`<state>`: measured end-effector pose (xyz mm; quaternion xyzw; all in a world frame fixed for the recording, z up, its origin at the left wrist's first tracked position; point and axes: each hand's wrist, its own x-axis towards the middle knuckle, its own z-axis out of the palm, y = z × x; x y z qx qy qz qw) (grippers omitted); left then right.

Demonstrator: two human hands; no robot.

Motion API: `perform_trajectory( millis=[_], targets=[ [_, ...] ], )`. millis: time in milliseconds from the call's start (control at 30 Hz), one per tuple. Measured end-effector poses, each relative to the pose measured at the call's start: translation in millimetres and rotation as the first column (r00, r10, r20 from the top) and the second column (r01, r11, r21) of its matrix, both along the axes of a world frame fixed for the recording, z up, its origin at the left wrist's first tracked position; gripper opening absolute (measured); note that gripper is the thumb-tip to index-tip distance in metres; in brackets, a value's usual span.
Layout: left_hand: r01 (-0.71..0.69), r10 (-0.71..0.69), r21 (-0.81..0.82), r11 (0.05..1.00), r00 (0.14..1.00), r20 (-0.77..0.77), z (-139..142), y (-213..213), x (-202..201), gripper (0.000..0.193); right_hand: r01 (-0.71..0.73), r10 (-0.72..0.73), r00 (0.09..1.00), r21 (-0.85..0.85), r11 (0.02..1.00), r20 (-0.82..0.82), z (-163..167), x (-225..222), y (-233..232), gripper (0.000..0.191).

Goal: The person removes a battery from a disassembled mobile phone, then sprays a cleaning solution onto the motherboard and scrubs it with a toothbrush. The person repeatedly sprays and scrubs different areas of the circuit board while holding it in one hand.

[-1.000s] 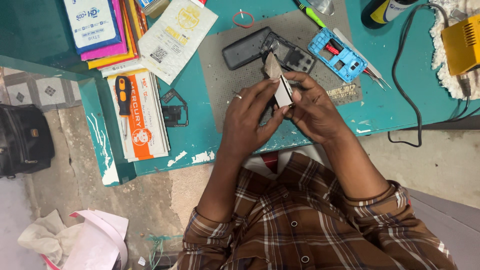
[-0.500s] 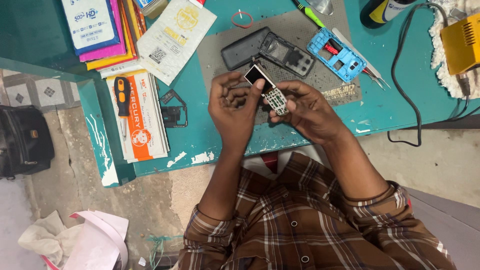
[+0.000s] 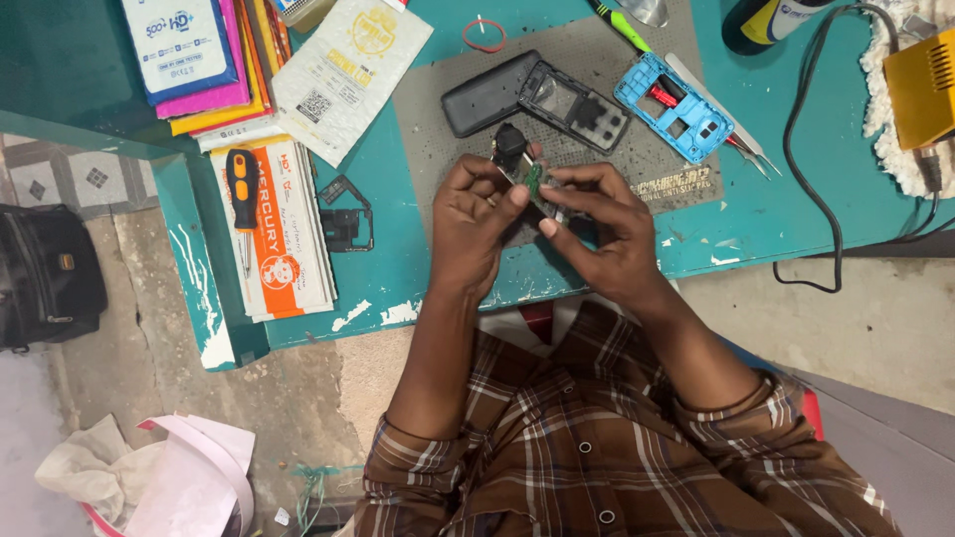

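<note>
We hold a small green circuit board (image 3: 538, 189) between both hands, just above the grey work mat (image 3: 438, 149) on the teal table (image 3: 398, 259). Our left hand (image 3: 477, 224) pinches the board's far-left end, thumb and forefinger closed narrow on it, and a small black part, perhaps a speaker or buzzer (image 3: 510, 141), sticks up just beyond those fingers. Our right hand (image 3: 607, 234) closes on the nearer, right-hand end, its fingers curled over the board's edge. The board's long axis runs on a slant, from upper left down to lower right, so each hand takes one end and neither is clearly the nearer; the middle of the board shows between the two thumbs. We cannot tell how much of its underside is covered.

Just beyond the hands lies the dark phone housing (image 3: 537, 97), and to its right the blue inner frame (image 3: 671, 104) with tweezers (image 3: 731, 124) beside it. A screwdriver (image 3: 242, 189) with an orange and black handle rests on packets well to the left.
</note>
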<state>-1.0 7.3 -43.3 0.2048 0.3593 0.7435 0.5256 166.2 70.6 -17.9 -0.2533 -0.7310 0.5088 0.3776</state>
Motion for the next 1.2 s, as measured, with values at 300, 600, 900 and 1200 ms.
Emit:
perform_trajectory(
  millis=[300,600,900,1200],
  targets=[
    [0.070,-0.077,0.043,0.997,0.977,0.200,7,0,6,0.037,0.005,-0.020,0.981,-0.078,0.997,-0.192,-7,3,-7,0.065],
    [0.120,-0.144,0.121,0.985,0.966,0.215,3,-5,6,0.042,0.009,-0.008,0.982,0.003,1.000,-0.188,-16,9,-8,0.079],
    [0.067,-0.152,0.209,0.976,0.893,0.424,-9,-9,-1,0.054,-0.071,0.001,0.971,-0.283,0.957,-0.240,-20,18,-8,0.034],
    [0.107,-0.208,0.253,0.961,0.885,0.418,-10,-10,0,0.052,-0.181,0.096,0.962,-0.331,0.926,-0.257,-22,20,1,0.013]
  ],
)
